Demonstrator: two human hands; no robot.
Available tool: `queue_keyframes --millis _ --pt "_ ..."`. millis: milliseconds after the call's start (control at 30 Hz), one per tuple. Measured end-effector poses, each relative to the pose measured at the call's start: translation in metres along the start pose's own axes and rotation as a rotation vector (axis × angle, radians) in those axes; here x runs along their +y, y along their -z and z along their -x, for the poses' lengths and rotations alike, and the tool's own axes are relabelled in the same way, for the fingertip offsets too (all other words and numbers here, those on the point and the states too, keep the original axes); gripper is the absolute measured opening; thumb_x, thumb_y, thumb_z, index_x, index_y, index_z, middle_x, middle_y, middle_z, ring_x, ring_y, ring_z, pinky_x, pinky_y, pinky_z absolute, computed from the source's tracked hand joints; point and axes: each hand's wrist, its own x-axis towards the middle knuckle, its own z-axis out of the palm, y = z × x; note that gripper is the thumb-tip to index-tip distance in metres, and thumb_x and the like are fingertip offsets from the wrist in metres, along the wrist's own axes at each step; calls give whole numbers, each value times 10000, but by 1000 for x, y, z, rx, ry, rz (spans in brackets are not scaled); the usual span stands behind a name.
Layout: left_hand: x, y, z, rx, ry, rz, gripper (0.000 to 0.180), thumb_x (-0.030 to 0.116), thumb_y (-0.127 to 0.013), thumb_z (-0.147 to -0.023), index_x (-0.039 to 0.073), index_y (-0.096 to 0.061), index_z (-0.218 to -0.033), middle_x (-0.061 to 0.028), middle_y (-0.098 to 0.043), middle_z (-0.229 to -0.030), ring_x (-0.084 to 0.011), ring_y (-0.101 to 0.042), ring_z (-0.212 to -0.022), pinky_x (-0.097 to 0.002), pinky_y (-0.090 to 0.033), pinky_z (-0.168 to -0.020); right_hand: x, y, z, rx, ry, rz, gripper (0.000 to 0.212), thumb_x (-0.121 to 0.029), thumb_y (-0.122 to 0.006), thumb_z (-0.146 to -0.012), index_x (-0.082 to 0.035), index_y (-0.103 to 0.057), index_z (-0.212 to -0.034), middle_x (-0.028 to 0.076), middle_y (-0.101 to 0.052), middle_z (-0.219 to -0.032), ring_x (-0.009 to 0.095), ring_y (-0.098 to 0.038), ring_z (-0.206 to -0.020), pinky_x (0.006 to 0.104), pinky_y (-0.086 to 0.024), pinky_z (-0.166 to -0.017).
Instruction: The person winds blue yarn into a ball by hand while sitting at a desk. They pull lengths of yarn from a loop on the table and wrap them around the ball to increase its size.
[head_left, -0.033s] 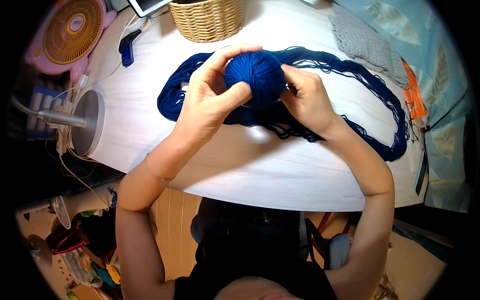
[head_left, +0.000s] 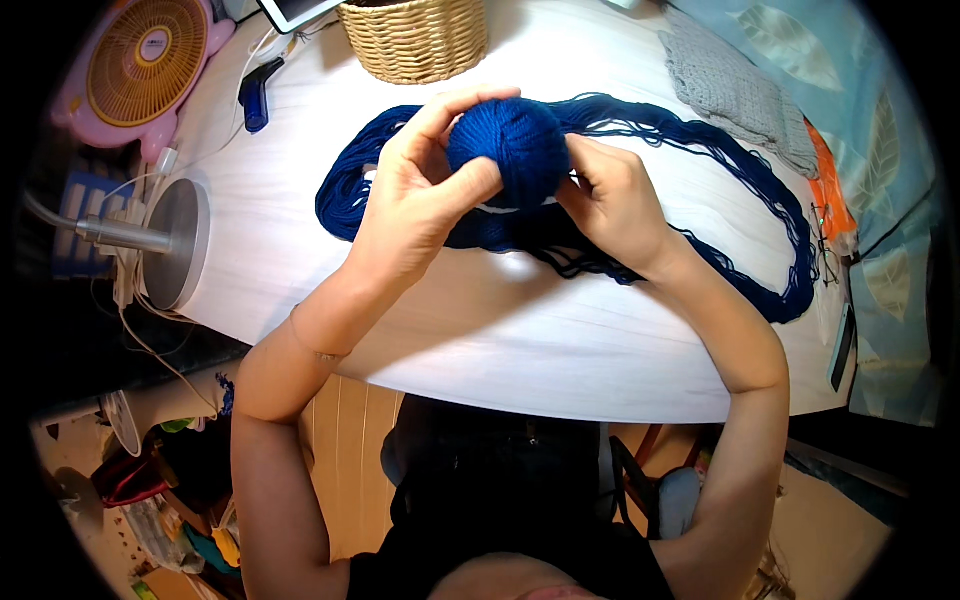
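A round ball of dark blue yarn (head_left: 520, 145) is held up over the table in my left hand (head_left: 415, 195). The thumb presses its near left side, while the fingers curve over the top. At the ball's right edge, my right hand (head_left: 617, 205) is closed in a pinch, its fingertips by the yarn. Whatever lies between those fingertips is too fine or too hidden to make out. Beneath both hands a long looped skein of the same blue yarn (head_left: 345, 195) spreads across the table, partly covered by the hands and ball.
A wicker basket (head_left: 420, 45) stands at the back, near a blue-handled tool (head_left: 257, 98). To the left are a pink fan (head_left: 150, 60) and a round grey lamp base (head_left: 185, 245). Grey knitted fabric (head_left: 735, 90), eyeglasses (head_left: 826, 245) and a phone (head_left: 842, 345) lie along the right side.
My right hand has shifted very slightly down and to the left along the ball's edge. The ball has turned a little in my left hand. The skein lies as before.
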Motion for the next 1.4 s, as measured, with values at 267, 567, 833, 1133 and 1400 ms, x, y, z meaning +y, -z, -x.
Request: queue_keyframes --millis 267,567,833,1133,1400 --pt "-10 3 -5 129 -4 -15 406 0 -563 -806 38 -494 -1204 -58 -539 -1064 -103 -546 -928 -243 -473 -835 -17 -5 7 -18 202 117 84 -111 -650 -769 -41 -650 -817 64 -613 -676 209 -592 -524 294 -479 -486" --pt "-18 5 -2 44 65 -43 401 -21 -571 -788 21 -492 -1179 -46 -535 -1026 -88 -540 -874 -224 -478 -776 -45 16 6 -183 135 -60 81 -79 -690 -743 -11 -661 -778 74 -618 -641 152 -549 -485 256 -422 -455" --pt "-21 8 -7 133 112 8 400 -33 -521 -813 64 -506 -1201 -28 -534 -1034 -53 -537 -833 -182 -482 -660 -42 138 25 -225 -291 -505 172 -260 -690 -799 -98 -648 -757 -19 -531 -579 44 -429 -442 143 -328 -411" --pt "29 46 5 -82 -14 693 556 118 -605 -826 17 -350 -1309 -203 -440 -1307 -382 -406 -1239 -500 -385 -1024 -19 180 140 -160 -97 -610 450 -520 -590 -819 -76 -644 -770 78 -625 -815 201 -564 -905 422 -292 -1038" --pt "183 154 120 103 -322 746 776 21 -676 -728 -67 -239 -1363 -265 -254 -1421 -382 -260 -1325 -484 -266 -1102 1 131 195 -114 -411 225 419 -348 -495 -905 -80 -555 -1222 89 -444 -1365 270 -357 -1292 376 -241 -1076"
